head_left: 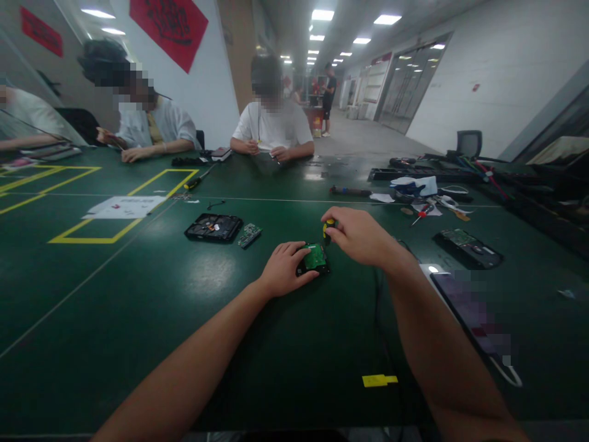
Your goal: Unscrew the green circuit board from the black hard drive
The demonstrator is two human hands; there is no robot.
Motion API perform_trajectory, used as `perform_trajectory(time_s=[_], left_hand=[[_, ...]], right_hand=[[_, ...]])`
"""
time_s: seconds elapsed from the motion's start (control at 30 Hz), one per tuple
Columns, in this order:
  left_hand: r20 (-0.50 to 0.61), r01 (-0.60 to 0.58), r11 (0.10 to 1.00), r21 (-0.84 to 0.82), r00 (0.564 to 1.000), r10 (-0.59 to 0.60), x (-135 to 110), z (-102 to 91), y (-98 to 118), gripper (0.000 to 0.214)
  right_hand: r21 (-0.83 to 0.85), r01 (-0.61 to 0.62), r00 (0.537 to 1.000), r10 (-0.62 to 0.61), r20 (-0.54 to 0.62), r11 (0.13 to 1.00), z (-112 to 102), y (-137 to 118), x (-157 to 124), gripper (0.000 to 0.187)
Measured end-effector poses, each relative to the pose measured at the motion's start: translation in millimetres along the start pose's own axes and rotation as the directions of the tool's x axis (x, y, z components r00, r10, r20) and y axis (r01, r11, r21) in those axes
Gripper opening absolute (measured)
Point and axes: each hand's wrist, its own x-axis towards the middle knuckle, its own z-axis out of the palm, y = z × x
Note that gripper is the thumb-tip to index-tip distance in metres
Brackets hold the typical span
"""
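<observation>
A small hard drive (315, 258), its green circuit board facing up, lies on the table in front of me. My left hand (284, 270) grips it from the left, with fingers along the far side and thumb along the near side. In my right hand (361, 234) is a yellow-and-black screwdriver (328, 228), held upright by closed fingers. Its tip points down at the drive's right edge; whether it touches a screw I cannot tell. Left of the drive lie a loose circuit board (250, 235) and a black casing (202, 231) with its inside exposed.
Another drive (469, 249) and a phone-like device (460, 301) lie to the right. Beyond are a red screwdriver (422, 214) and clutter. A yellow-handled screwdriver (194, 182) and paper (124, 207) are at far left. A yellow cable tag (379, 380) lies near me. Co-workers sit opposite.
</observation>
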Motion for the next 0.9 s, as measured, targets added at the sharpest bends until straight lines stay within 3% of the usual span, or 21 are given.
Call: perform_trajectory(time_s=[0.2, 0.37, 0.63, 0.9], left_hand=[[-0.007, -0.006, 1.000, -0.006, 1.000, 0.006, -0.3, -0.7, 1.0, 0.066], [-0.008, 0.000, 1.000, 0.005, 1.000, 0.000, 0.0, 0.6, 0.5, 0.067], [-0.011, -0.005, 1.000, 0.007, 1.000, 0.005, 0.1, -0.2, 0.7, 0.067], [0.000, -0.003, 1.000, 0.009, 1.000, 0.003, -0.1, -0.2, 0.6, 0.069]], right_hand=[[-0.025, 0.002, 1.000, -0.002, -0.003, 1.000, -1.3, 2.4, 1.6, 0.013], [0.072, -0.007, 1.000, 0.006, 0.018, 0.997, -1.0, 4.8, -0.5, 0.026], [0.008, 0.032, 0.999, -0.032, 0.001, 0.999, -0.8, 3.5, 0.6, 0.011], [-0.049, -0.114, 0.991, 0.110, -0.076, 0.992, 4.1, 3.3, 3.1, 0.011]])
